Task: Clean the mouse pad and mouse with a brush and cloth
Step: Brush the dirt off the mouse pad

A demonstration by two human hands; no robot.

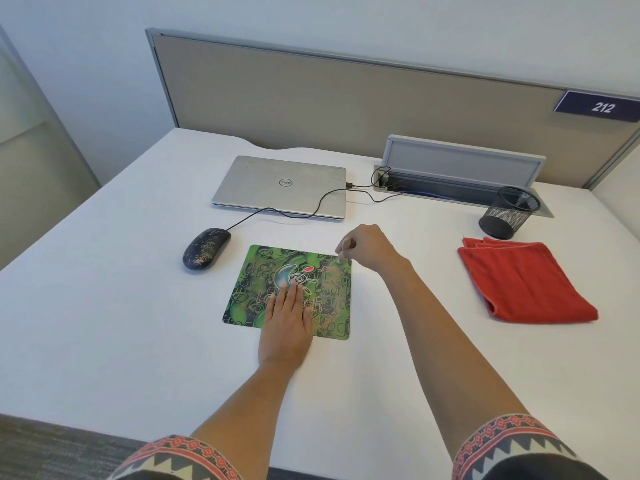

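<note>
Bright, even indoor light, seen through a wide-angle lens that bends the edges.
The white desk (104, 323) is lit almost flat and close to washed out, with only faint, soft shadows beside the mouse (206, 248), the mesh cup (507, 213) and the left grip (287, 327). The laptop (280, 187) lid gives a dull, matte sheen. The partition (311, 98) top bows with lens distortion. The brush (341, 259) in the right grip (372, 249) is smeared and hard to make out.

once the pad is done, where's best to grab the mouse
Probably by the two long sides of the mouse, from above at its near end: the cable leaves the far end, and dust covers the top.
</note>
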